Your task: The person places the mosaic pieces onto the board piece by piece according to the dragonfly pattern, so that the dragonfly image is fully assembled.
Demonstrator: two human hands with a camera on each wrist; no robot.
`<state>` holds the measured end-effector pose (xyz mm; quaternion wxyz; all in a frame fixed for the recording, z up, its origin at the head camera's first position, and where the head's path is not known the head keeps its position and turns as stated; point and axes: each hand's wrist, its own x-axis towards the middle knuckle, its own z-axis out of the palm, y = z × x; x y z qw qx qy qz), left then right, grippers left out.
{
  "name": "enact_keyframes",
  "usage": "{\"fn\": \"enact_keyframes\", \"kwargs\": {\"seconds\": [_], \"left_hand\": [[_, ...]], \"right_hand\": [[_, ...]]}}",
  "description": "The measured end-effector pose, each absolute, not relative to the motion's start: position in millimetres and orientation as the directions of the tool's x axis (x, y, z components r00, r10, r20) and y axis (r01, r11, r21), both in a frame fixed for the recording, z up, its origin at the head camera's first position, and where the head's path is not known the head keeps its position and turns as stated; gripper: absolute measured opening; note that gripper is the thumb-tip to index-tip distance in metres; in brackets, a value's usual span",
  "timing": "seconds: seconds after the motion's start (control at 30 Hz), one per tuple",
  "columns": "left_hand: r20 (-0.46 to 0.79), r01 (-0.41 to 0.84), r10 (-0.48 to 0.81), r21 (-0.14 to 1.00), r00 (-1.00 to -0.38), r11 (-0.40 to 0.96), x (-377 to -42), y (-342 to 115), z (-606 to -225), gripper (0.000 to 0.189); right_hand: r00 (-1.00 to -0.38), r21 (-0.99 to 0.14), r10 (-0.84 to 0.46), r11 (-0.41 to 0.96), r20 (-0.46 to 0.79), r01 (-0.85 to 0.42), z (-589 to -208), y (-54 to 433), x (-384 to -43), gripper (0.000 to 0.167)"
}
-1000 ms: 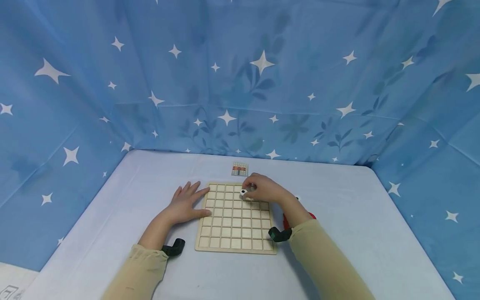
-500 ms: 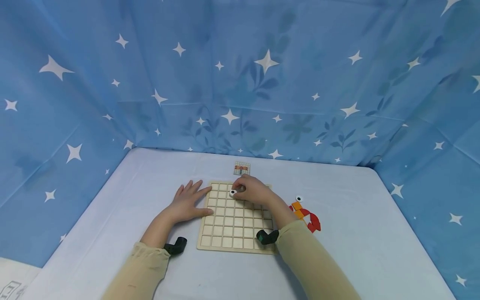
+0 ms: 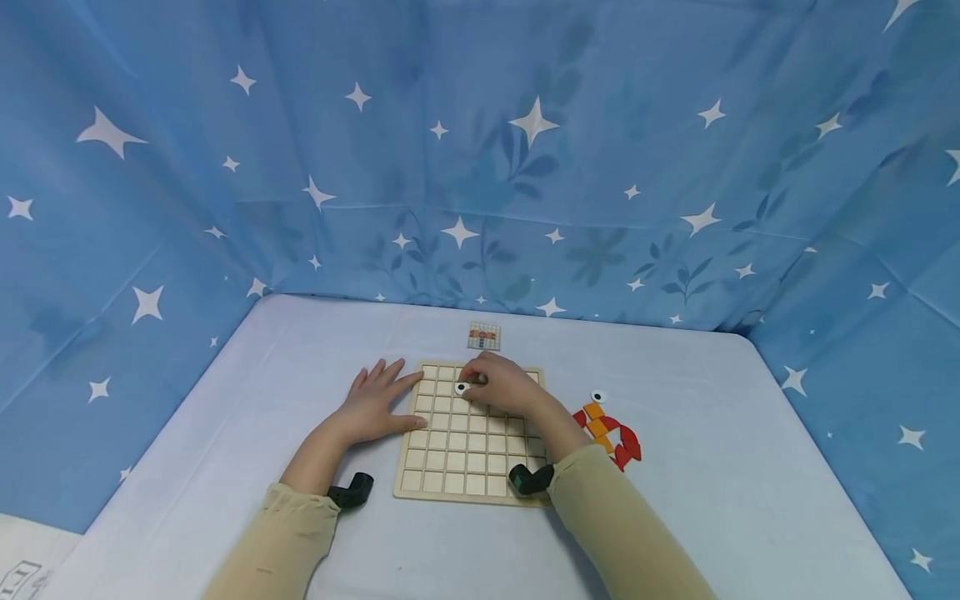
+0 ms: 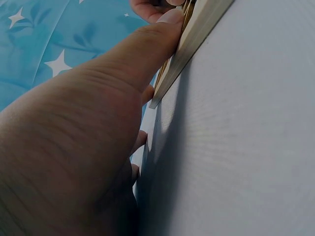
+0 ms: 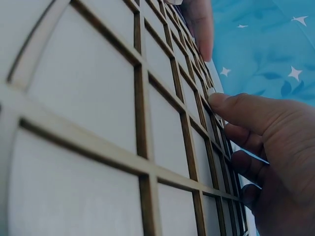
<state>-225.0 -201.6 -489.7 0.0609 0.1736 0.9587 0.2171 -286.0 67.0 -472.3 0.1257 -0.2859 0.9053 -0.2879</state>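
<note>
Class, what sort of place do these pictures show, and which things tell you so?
Probably a tabletop booth set up for filming: star-patterned blue cloth hangs behind and beside a white table bearing a wooden grid board, with black wrist-mounted devices in view.

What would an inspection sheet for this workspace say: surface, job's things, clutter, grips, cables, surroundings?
Surface: white table, beneath everything.
Job's things: wooden grid board; white eye piece at its far part; picture card beyond it; orange pieces, red pieces and second eye piece to its right.
Clutter: nothing seen.
Grips: left grip spread, touching the board's left edge; right grip pinches the white eye piece.
Cables: nothing seen.
Surroundings: blue star-patterned curtain behind and at both sides.
</note>
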Motion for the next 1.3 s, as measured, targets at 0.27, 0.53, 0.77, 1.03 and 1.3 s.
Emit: {"fn": "enact_keyframes", "kwargs": {"seconds": [0.27,0.53,0.77,1.03,1.3], "left_hand": [[-0.047,0.306,0.363,0.445,-0.931,0.842,-224.3,-201.5,-487.9,0.084],[-0.046,0.306,0.362,0.441,-0.931,0.844,-223.9,-201.0,-486.8,0.084],[-0.053,0.301,0.359,0.440,-0.932,0.846,-224.7,-201.1,-487.0,0.085],[-0.051,0.301,0.360,0.445,-0.932,0.843,-225.8,-202.6,-489.1,0.086],[-0.054,0.300,0.360,0.444,-0.932,0.844,-227.6,-203.1,-492.2,0.087]], "right_hand": [[-0.824,-0.599,-0.561,0.687,-0.078,-0.412,-472.5,65.2,-284.6,0.021],[-0.831,-0.596,-0.552,0.692,-0.073,-0.408,-473.1,64.7,-284.3,0.020],[-0.834,-0.601,-0.548,0.688,-0.062,-0.407,-474.4,64.4,-283.2,0.018],[-0.833,-0.583,-0.550,0.695,-0.055,-0.421,-475.0,63.7,-281.8,0.017],[-0.833,-0.584,-0.550,0.696,-0.059,-0.418,-474.4,64.2,-280.3,0.018]]}}
